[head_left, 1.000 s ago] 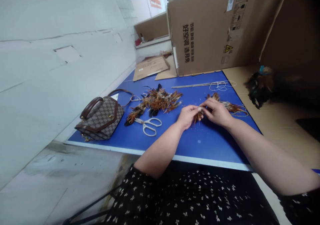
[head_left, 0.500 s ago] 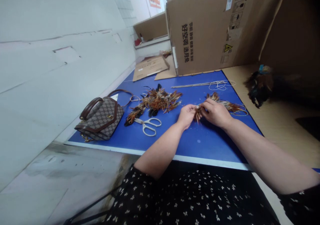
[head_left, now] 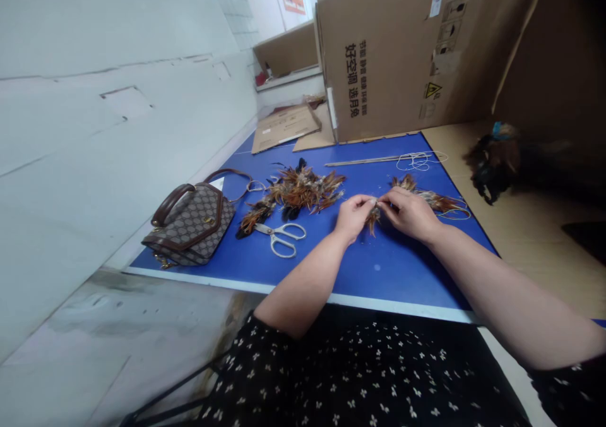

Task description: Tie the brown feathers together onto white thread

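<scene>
Between my hands a small bunch of brown feathers (head_left: pixel 372 220) hangs with its tips pointing down. My left hand (head_left: pixel 354 217) pinches the top of the bunch between thumb and fingers. Right beside it, my right hand (head_left: pixel 408 212) is closed, its thumb and fingertips together at the top of the feathers; whether a thread is in them is too small to see. Just behind the right hand lies a strip of feathers (head_left: pixel 430 198) with a loop of cord. A larger pile of brown and black feathers (head_left: pixel 303 188) lies to the left, with silver scissors (head_left: pixel 284 240) in front of it.
A patterned handbag (head_left: pixel 192 225) stands at the left of the blue table (head_left: pixel 398 275). Thin sticks (head_left: pixel 364 161) and loose white string (head_left: pixel 416 160) lie at the back. A big cardboard box (head_left: pixel 388 60) rises behind; dark feathers (head_left: pixel 492 162) sit at right.
My fingers have shifted slightly at the top of the small feather bunch, and the right fingertips have drawn into a pinch beside the left thumb. The other things lie as before.
</scene>
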`<state>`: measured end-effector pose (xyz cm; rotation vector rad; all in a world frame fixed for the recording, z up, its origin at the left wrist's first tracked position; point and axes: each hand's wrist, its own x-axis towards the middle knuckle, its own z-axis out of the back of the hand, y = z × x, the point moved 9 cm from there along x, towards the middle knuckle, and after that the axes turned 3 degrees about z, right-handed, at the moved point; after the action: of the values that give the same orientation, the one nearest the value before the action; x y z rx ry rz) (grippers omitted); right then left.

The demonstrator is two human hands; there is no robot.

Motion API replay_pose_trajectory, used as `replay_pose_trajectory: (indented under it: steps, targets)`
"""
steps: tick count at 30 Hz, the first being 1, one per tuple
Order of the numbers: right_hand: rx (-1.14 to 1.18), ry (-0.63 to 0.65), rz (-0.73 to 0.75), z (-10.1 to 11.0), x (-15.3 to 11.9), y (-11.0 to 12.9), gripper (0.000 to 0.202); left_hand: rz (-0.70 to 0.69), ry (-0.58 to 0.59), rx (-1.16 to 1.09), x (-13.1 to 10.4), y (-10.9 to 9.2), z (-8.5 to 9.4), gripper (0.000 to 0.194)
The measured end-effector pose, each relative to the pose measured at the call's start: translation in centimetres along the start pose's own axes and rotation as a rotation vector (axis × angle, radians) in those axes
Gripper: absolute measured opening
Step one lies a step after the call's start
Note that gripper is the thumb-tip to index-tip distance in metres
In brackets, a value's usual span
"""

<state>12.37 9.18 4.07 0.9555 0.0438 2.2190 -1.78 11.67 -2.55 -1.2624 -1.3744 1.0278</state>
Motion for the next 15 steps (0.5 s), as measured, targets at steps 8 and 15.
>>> replay_pose_trajectory:
  steps: [8,15]
  targets:
    - [-0.03,0.007,0.001,0.42,-0.07,-0.29,0.023,-0.006,-0.032,0.034,-0.05,-0.33,0.24,0.014]
    - [-0.026,-0.006,0.0,0.81,-0.05,-0.31,0.021,0.018,-0.082,0.03,0.0,-0.48,0.65,0.01]
